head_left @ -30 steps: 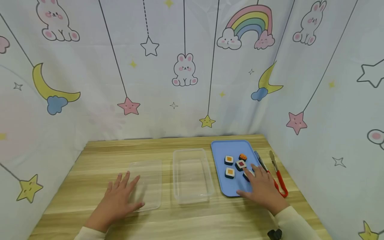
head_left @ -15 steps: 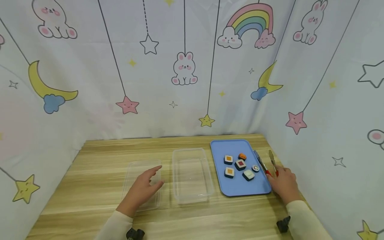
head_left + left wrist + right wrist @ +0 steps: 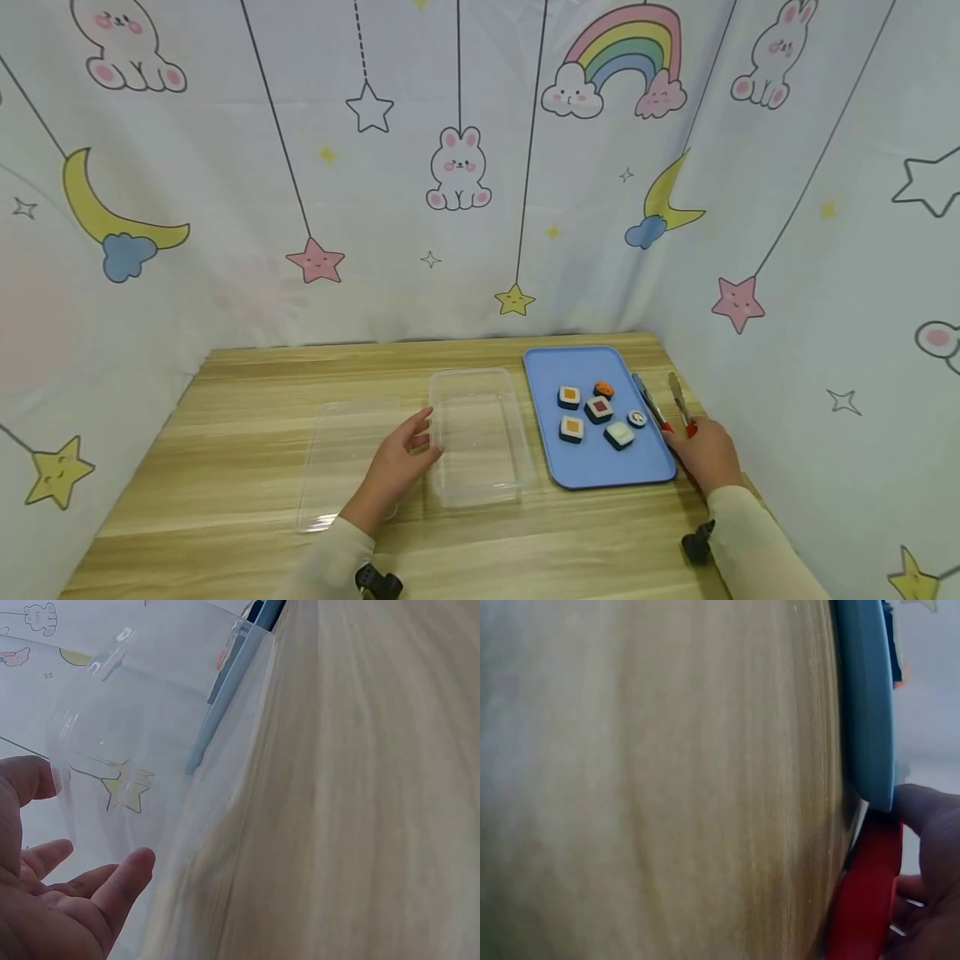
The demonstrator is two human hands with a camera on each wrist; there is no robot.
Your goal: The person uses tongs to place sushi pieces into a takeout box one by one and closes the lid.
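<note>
My left hand [image 3: 396, 468] is at the left wall of a clear plastic container [image 3: 483, 442], fingers loosely bent and thumb apart. In the left wrist view the fingertips [image 3: 136, 866] lie close to the container wall [image 3: 112, 750]; whether they touch it I cannot tell. My right hand [image 3: 707, 458] grips the red handles of the metal-armed tongs [image 3: 678, 398], which lie on the table right of the blue tray. The right wrist view shows the thumb beside a red handle [image 3: 866, 889]. Several toy sushi pieces [image 3: 598, 408] sit on the blue tray [image 3: 577, 367].
A clear flat lid [image 3: 337, 446] lies on the wooden table [image 3: 247, 433], left of the container and partly behind my left forearm. A patterned curtain [image 3: 375, 208] stands behind the table and along both sides.
My right hand has moved from above the tray to the tongs and taken hold of their handles. The left hand has moved right, from over the lid to the container's left side.
</note>
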